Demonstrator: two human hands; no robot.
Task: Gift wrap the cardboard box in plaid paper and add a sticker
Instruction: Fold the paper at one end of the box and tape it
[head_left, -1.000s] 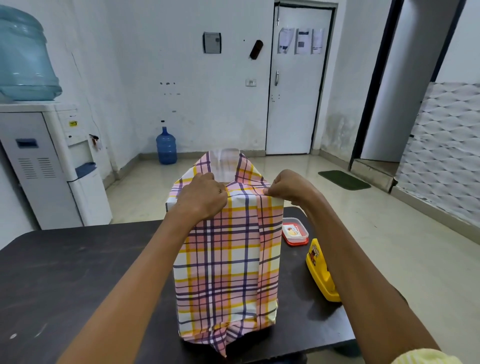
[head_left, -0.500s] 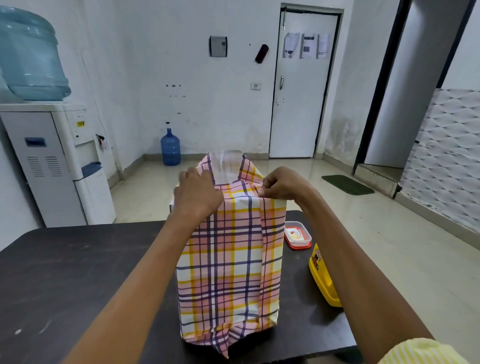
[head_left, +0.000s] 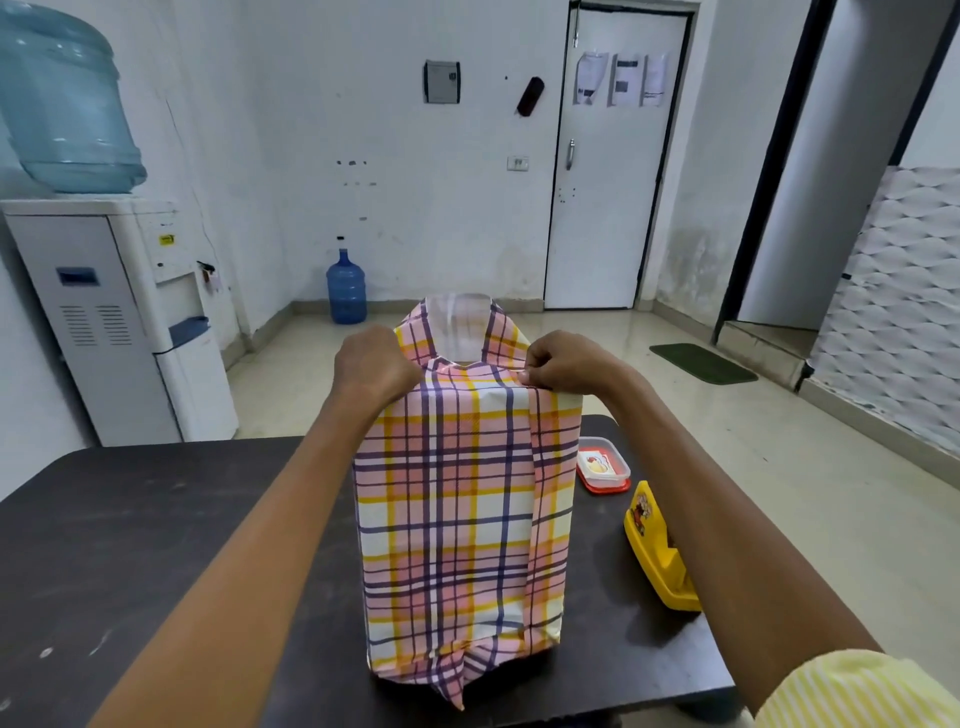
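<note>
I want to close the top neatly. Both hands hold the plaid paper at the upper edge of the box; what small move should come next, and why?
Probably fold the standing far flap toward the person, over the top. It rises unfolded above the plaid paper, while the left hand and right hand already pinch the near top edge flat at both corners.

The plaid paper (head_left: 462, 499) looks thin, matt and creased. The dark surface (head_left: 130, 545) is matt and scuffed. The yellow tape dispenser (head_left: 657, 551) at right and the red-lidded container (head_left: 602, 465) are glossy plastic.
</note>
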